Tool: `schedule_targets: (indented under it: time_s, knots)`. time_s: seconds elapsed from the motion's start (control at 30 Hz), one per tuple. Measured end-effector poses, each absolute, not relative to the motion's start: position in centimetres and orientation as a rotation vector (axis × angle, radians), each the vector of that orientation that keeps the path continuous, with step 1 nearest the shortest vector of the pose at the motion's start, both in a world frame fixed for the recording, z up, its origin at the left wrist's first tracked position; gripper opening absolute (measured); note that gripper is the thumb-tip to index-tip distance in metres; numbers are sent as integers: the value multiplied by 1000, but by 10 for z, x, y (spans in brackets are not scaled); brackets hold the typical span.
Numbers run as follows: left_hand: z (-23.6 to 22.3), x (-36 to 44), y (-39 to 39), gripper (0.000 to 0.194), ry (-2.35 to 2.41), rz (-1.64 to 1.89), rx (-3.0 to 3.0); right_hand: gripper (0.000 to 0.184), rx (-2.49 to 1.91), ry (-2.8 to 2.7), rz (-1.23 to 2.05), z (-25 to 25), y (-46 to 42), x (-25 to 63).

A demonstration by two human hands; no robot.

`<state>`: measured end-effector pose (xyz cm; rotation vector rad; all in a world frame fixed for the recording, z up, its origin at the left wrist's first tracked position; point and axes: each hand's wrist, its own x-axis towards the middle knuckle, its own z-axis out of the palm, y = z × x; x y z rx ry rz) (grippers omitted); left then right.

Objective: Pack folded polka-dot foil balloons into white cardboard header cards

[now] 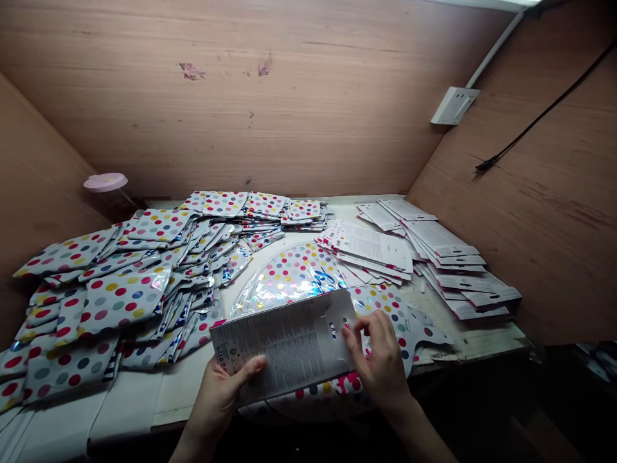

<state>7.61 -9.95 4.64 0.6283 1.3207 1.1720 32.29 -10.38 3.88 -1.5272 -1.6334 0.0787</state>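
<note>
Over the flat polka-dot foil balloon (294, 276), we record a printed paper card (284, 344) held in both of the person's hands, lying at a slant with its right end higher. The left hand (216, 402) is clamped on the card's lower edge, thumb across the printed face and fingers beneath. The right hand (378, 360) is pinched on the card's right end, fingertips and thumb drawn together on the paper beside a punched slot. The two hands stand apart, with the card spanning the gap between them. The card overlaps the balloon's near half; we cannot tell whether the two touch.

Left of the balloon, we find a wide, overlapping spread of dotted foil packets (120, 296) on the white table top (128, 411). Right of the balloon lie fanned rows of white printed cards (434, 251). Beyond the balloon stands a brown wood-veneer wall (308, 96). Up and to the right of the balloon are a white wall socket (454, 105) and a black cable (544, 112). Up and to the left sits a round pink lid (105, 182).
</note>
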Motion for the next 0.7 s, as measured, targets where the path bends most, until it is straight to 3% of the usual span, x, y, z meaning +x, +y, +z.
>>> schedule_targets:
  time_s: [0.17,0.43,0.63,0.7]
  knots:
    - [38,81,-98,62,1340,1127,613,12,-1613,-1831,-316,27,-88,320]
    - [34,91,-95,55,1309,1100,527,14,-1161,-1872,-270,30,-84,343]
    - [38,91,-94,61,1269,1074,531,19,-1150,-1879,-300,32,-96,353]
    - [39,95,-95,67,1277,1056,546,13,-1259,-1929,-270,32,-92,350]
